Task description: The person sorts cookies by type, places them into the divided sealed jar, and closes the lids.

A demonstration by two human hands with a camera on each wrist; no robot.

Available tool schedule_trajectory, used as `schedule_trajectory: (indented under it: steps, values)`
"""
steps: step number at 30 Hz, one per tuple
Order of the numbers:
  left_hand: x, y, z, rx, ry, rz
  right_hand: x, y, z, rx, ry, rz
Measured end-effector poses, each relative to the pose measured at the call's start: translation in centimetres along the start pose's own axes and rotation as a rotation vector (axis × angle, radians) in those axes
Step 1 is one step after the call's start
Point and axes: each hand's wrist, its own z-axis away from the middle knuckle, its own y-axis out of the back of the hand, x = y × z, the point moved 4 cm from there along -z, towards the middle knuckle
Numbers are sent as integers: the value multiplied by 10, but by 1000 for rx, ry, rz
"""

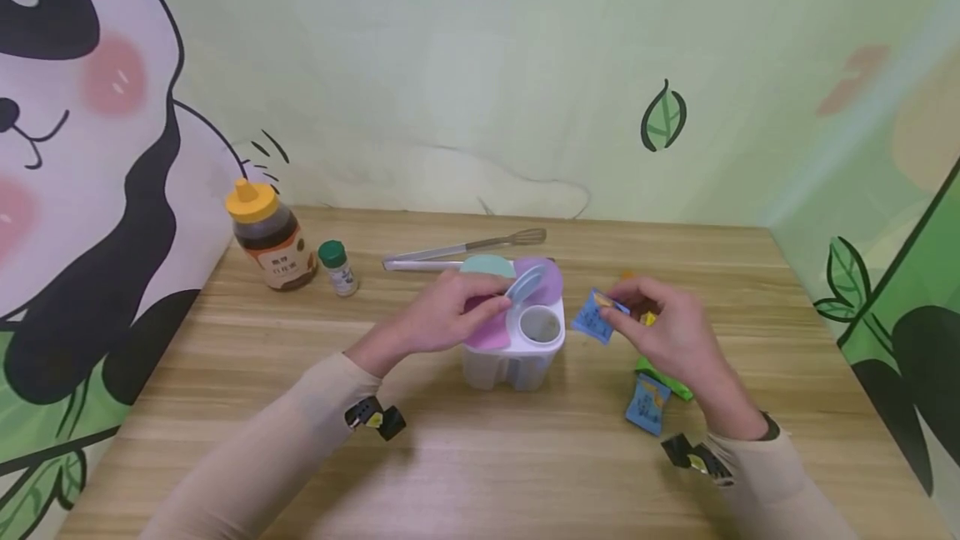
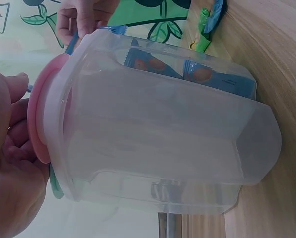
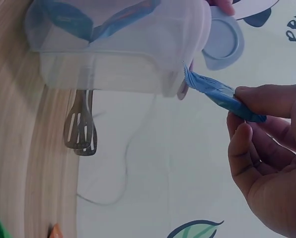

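Observation:
A translucent storage box [image 1: 513,367] with coloured flip lids stands mid-table. My left hand [image 1: 450,311] pinches its blue lid [image 1: 528,283], tilted up over a round opening [image 1: 539,324]; the pink lid [image 1: 489,330], mint lid [image 1: 489,265] and purple lid [image 1: 542,276] are down. Just right of the box, my right hand [image 1: 663,327] pinches a blue snack packet [image 1: 595,317] between thumb and fingers. In the right wrist view this packet [image 3: 220,94] points at the box's rim. Through the box wall, the left wrist view shows blue packets [image 2: 218,80] inside.
Under and beside my right hand lie another blue packet [image 1: 648,405] and a green packet [image 1: 667,377]. Behind the box lies a metal utensil with a slotted head [image 1: 528,237]. A yellow-capped syrup bottle [image 1: 279,252] and a green-capped shaker [image 1: 339,269] stand at the back left.

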Motion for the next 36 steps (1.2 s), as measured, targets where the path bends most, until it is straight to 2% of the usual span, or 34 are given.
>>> schedule_trajectory:
  steps: [5,16,27,36]
  values:
    - [0,1,0,2,5,-6,-6,2,-3,13,12,-16]
    - [0,1,1,-5,9,-6,-17,4,-7,69,35,-142]
    - [0,1,-1,-7,-16,-16,-26,-2,-12,94,75,-156]
    - [0,1,-1,2,-26,-12,-32,-9,-15,65,112,-183]
